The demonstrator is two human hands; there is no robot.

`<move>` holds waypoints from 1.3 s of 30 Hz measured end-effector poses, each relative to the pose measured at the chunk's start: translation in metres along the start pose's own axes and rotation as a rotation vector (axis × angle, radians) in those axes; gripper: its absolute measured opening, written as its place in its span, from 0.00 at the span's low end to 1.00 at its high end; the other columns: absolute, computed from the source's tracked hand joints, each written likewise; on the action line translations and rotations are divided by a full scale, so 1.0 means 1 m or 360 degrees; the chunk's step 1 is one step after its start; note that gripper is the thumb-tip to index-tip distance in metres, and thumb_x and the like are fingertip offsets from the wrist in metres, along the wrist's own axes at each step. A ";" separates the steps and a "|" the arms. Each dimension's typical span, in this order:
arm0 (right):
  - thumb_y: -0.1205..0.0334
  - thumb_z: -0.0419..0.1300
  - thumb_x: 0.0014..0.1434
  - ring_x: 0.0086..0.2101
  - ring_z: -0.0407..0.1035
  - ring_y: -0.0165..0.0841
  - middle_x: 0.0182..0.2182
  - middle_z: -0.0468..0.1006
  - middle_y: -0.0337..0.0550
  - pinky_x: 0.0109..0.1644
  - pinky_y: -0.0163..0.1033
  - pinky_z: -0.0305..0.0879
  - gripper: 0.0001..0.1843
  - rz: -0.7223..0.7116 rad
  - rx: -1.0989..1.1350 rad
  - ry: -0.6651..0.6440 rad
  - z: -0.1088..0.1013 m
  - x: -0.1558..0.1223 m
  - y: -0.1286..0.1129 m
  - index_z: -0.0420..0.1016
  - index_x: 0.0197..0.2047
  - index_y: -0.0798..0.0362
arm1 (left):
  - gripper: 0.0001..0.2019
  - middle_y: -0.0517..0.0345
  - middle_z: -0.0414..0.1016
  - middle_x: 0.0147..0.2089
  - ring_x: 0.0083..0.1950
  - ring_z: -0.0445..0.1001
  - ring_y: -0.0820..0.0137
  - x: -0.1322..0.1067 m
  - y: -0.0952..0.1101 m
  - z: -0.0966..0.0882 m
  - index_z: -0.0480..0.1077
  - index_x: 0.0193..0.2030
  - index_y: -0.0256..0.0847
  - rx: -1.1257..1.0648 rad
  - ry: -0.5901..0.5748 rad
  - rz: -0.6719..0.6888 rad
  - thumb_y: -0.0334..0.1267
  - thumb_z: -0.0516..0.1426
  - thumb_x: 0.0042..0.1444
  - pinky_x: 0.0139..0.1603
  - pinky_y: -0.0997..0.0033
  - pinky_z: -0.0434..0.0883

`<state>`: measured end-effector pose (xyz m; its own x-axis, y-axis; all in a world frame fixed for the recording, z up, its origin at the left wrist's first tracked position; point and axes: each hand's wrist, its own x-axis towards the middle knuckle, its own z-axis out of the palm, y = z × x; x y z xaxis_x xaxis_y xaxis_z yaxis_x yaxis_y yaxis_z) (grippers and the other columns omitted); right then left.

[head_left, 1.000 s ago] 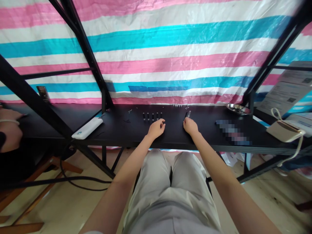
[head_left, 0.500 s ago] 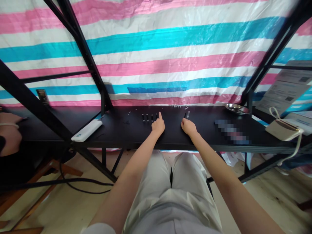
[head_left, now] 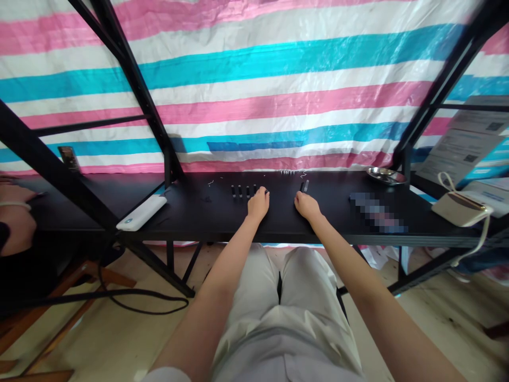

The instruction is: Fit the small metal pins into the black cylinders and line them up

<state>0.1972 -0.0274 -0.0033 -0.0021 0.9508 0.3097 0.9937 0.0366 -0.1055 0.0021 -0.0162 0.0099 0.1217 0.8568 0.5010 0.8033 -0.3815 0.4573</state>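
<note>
Slightly left of centre, my left hand (head_left: 259, 205) rests on the black table with its fingers pinched together. A small black piece (head_left: 266, 191) shows at its fingertips, too small to name. Just left of that hand, several short black cylinders with pale lower ends (head_left: 240, 191) stand in a row; the rightmost is partly behind the hand. My right hand (head_left: 307, 205) is closed on the tabletop. Beyond its fingers show a short dark tube (head_left: 301, 187) and a clear tube (head_left: 306, 185); what its curled fingers hold is hidden.
Tiny white springs (head_left: 287, 172) line the back edge of the black table (head_left: 222, 217). A steel dish (head_left: 386, 176), a blurred-out item (head_left: 377, 213) and a beige pouch (head_left: 461, 209) lie right. A white power bank (head_left: 142, 213) lies left, near a black frame post (head_left: 139, 85) and another person's arm (head_left: 18, 217).
My left index finger, stretched forward before, has bent in, and a small black piece now shows at the fingertips. My right hand stays nearly where it was.
</note>
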 end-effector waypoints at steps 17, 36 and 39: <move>0.55 0.40 0.66 0.40 0.66 0.35 0.39 0.74 0.50 0.43 0.37 0.55 0.20 -0.0825 0.0169 0.0131 -0.011 -0.006 -0.016 0.68 0.45 0.57 | 0.13 0.58 0.73 0.26 0.16 0.63 0.81 0.004 -0.008 -0.003 0.68 0.38 0.33 -0.1430 -0.0428 -0.0315 0.41 0.59 0.49 0.17 0.79 0.55; 0.56 0.40 0.65 0.30 0.68 0.30 0.35 0.73 0.46 0.30 0.33 0.55 0.18 -0.0807 0.0232 0.0479 -0.004 -0.009 -0.014 0.67 0.42 0.55 | 0.11 0.59 0.73 0.27 0.16 0.64 0.81 0.005 -0.015 0.002 0.65 0.35 0.36 -0.1380 -0.0459 -0.0220 0.42 0.55 0.52 0.16 0.80 0.55; 0.54 0.40 0.65 0.30 0.68 0.30 0.38 0.74 0.46 0.28 0.33 0.55 0.18 -0.0736 0.0257 0.0461 -0.003 -0.009 -0.014 0.66 0.44 0.54 | 0.10 0.60 0.72 0.27 0.17 0.64 0.81 0.005 -0.016 0.002 0.65 0.37 0.36 -0.1424 -0.0482 -0.0181 0.40 0.56 0.51 0.16 0.80 0.55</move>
<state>0.1838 -0.0372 -0.0017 -0.3798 0.7022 0.6022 0.8670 0.4972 -0.0331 -0.0086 -0.0054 0.0037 0.3174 0.9107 0.2645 0.0904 -0.3067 0.9475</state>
